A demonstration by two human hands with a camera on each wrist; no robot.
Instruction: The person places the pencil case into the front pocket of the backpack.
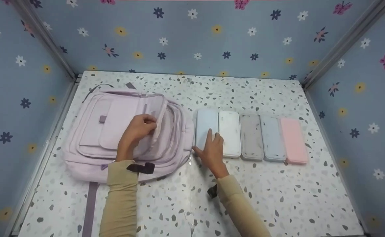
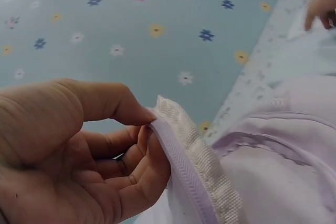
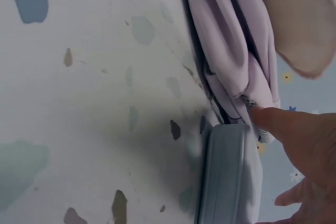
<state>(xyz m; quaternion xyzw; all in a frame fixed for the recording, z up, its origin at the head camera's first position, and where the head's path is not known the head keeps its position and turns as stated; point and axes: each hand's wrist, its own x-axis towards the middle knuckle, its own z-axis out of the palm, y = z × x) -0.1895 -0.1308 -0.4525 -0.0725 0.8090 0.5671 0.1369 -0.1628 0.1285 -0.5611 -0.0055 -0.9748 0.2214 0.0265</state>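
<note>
A lilac backpack [image 1: 92,128] lies on its back at the left of the table, its front pocket unzipped. My left hand [image 1: 138,129] pinches the zippered edge [image 2: 191,174] of that pocket's flap between thumb and fingers, holding it raised. Just right of the bag lies a light blue rectangular case [image 1: 206,120], the leftmost in a row. Over its near half, my right hand [image 1: 212,151] spreads its fingers, with the thumb by the left edge, close to the bag's side. The right wrist view shows the case's side [image 3: 223,177] flat on the table.
Rightward in the row follow a white case [image 1: 229,133], a grey case [image 1: 251,136], a blue-grey case [image 1: 273,138] and a pink case [image 1: 293,141]. A purple strap [image 1: 89,207] runs toward the front edge. Flower-patterned walls [image 1: 192,39] enclose the speckled table [image 1: 277,197].
</note>
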